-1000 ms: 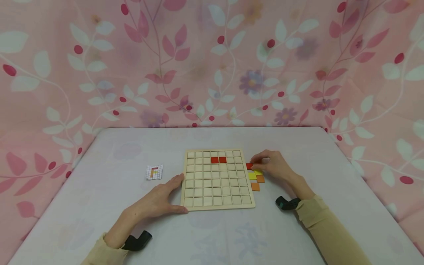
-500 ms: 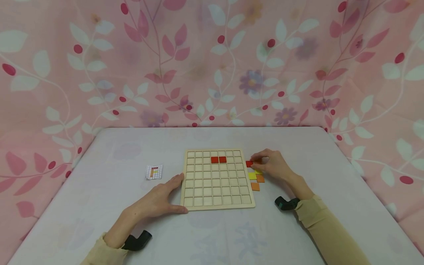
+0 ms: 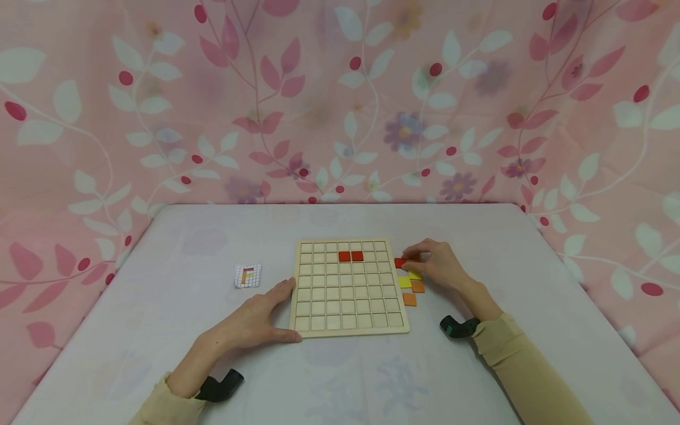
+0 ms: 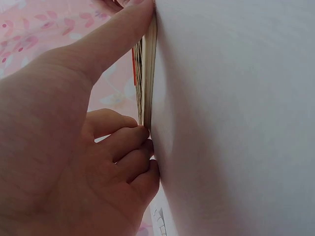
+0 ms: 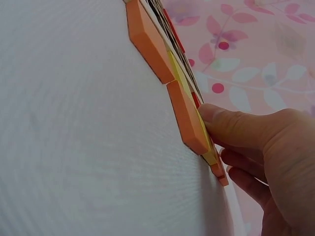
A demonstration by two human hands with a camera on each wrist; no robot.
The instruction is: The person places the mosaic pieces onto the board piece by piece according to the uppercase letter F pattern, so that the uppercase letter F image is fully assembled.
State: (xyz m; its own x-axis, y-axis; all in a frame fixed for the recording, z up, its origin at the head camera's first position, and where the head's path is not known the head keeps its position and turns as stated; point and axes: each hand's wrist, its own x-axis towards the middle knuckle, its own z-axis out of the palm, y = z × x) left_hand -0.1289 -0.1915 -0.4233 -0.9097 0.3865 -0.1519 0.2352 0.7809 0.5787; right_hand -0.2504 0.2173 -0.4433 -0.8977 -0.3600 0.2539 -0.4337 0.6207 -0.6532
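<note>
A pale wooden grid board lies on the table, with two red tiles side by side in its upper rows. My left hand rests against its left edge, fingers along the side and thumb at the near corner. In the left wrist view, the fingertips touch the board's edge. Past the board's right side, my right hand pinches a loose red tile between thumb and forefinger. Yellow tiles and orange tiles lie just below that hand, which partly covers the pile.
A small paper card with a coloured grid pattern lies left of the board. Each wrist wears a black camera, one at the left wrist. A pink floral cloth hangs behind the white-covered table.
The loose red tile has shifted slightly away from me, with the right fingers at it. The left hand and the board look the same.
</note>
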